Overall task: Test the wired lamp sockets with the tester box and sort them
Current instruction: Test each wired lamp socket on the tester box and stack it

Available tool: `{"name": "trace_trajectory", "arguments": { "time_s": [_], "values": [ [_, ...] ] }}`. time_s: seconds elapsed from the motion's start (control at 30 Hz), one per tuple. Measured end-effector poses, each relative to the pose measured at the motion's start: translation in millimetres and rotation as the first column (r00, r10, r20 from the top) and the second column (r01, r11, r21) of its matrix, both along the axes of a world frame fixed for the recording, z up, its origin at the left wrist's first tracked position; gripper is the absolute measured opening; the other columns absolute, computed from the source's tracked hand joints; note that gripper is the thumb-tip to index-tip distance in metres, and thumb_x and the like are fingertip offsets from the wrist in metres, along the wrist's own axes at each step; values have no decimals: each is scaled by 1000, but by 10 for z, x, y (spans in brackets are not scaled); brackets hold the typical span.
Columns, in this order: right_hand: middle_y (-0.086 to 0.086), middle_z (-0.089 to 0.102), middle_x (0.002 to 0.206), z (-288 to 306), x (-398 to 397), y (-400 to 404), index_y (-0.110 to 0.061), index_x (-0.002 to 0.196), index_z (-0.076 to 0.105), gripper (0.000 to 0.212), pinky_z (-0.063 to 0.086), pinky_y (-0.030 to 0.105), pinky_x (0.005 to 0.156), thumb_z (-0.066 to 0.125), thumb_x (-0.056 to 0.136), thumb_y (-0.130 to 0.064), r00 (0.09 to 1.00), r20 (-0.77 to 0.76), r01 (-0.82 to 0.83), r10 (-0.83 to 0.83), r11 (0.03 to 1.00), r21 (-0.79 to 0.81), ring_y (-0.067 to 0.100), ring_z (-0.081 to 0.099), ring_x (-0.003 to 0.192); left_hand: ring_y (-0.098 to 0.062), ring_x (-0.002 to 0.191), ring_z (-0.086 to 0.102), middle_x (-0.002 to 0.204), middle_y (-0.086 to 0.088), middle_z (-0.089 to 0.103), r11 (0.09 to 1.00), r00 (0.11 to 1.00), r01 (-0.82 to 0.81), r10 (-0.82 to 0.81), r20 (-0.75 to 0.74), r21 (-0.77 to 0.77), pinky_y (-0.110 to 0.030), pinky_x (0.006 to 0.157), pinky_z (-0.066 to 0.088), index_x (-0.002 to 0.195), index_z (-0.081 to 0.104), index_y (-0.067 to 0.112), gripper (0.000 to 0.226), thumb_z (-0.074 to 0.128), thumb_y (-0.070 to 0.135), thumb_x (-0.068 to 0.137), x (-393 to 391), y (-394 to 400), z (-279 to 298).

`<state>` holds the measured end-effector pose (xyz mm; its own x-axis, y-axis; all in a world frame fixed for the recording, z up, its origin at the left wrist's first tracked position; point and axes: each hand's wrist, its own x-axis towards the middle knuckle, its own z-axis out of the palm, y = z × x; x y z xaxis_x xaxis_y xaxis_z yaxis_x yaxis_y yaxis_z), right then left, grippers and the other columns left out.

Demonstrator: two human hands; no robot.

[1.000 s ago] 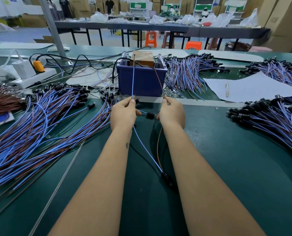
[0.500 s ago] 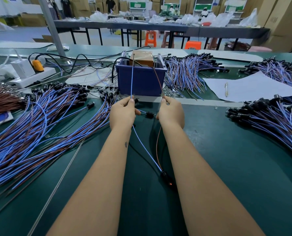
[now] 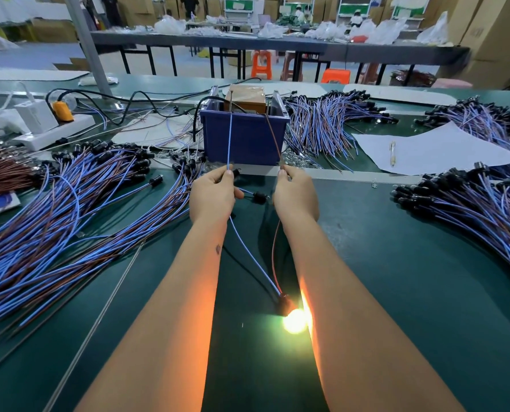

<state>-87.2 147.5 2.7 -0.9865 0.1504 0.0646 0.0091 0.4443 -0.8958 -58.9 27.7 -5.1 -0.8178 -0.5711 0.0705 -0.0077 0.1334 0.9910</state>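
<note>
Left hand pinching blue wire, right hand pinching brown wire, both touched to tester box. Bulb glowing on surface: passed, sorting pending. Big pile left untested, probably.

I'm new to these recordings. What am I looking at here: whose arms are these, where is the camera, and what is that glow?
This is one view, from a camera worn on a person's head, looking down at their bare arms over a green table. The left hand pinches a blue wire, the right hand a brown wire; both wires run up to the blue tester box. Between the forearms lies the black socket they lead to, its bulb lit. Heaps of wired sockets lie on both sides, with a sheet of paper and a pen at the right.
</note>
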Motion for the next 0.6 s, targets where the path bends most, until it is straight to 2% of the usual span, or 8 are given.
{"name": "trace_trajectory", "arguments": {
  "time_s": [0.03,0.1,0.17,0.27,0.3,0.4,0.5,0.6],
  "values": [
    [-11,56,98,-3,9,3,-34,122,58,30,37,33,77,36,102,-33,1000,5,-12,13,1000,-9,19,52,90,-11,51,43,55,6,63,1000,1000,-1,1,-8,-7,-31,65,42,118,67,27,25,49,28,100,9,3,4],
    [-9,60,85,-13,19,21,-33,96,59,24,40,34,73,38,97,-24,1000,9,-27,28,997,-71,21,54,81,-11,51,45,54,6,63,1000,999,-13,12,-34,-17,-30,62,43,114,67,28,23,49,27,100,29,12,9],
    [-7,58,70,-24,20,48,-32,82,56,26,40,29,62,39,91,-15,999,-12,-32,30,984,-173,16,54,68,-11,49,45,51,7,63,999,998,-33,31,-63,-43,-29,59,42,102,67,31,20,48,26,100,49,5,17],
    [-11,51,45,-41,31,87,-25,96,60,27,34,17,43,39,91,-8,998,-55,-54,39,953,-299,1,42,40,-4,39,38,46,12,61,990,994,-76,67,-81,-119,-22,48,34,100,72,22,24,49,25,98,65,-55,9],
    [-11,50,41,-48,29,93,-22,100,59,25,33,15,41,39,93,-9,997,-62,-60,43,946,-318,0,40,36,-4,35,36,45,12,59,988,993,-91,81,-82,-128,-22,45,31,101,73,19,25,49,25,98,64,-85,7],
    [-12,51,39,-72,-4,92,-24,106,58,22,36,24,51,39,98,-14,996,-72,-69,48,944,-323,3,42,41,-3,38,36,46,12,60,991,993,-95,87,-83,-97,-24,48,31,108,71,21,24,51,25,98,58,-162,-1],
    [-13,51,40,-95,-21,88,-28,106,57,23,37,27,52,40,99,-16,995,-84,-83,60,947,-309,7,43,45,-8,54,47,49,12,62,994,994,-68,60,-86,-84,-25,54,38,114,70,22,25,52,26,98,42,-174,-5],
    [-12,52,41,-121,-39,82,-33,100,57,23,39,28,55,41,98,-17,992,-100,-99,73,953,-285,9,45,48,-1,41,41,49,14,63,991,997,-49,41,-67,-122,-24,50,35,115,69,23,25,52,26,98,16,-168,-15]
  ]
}}
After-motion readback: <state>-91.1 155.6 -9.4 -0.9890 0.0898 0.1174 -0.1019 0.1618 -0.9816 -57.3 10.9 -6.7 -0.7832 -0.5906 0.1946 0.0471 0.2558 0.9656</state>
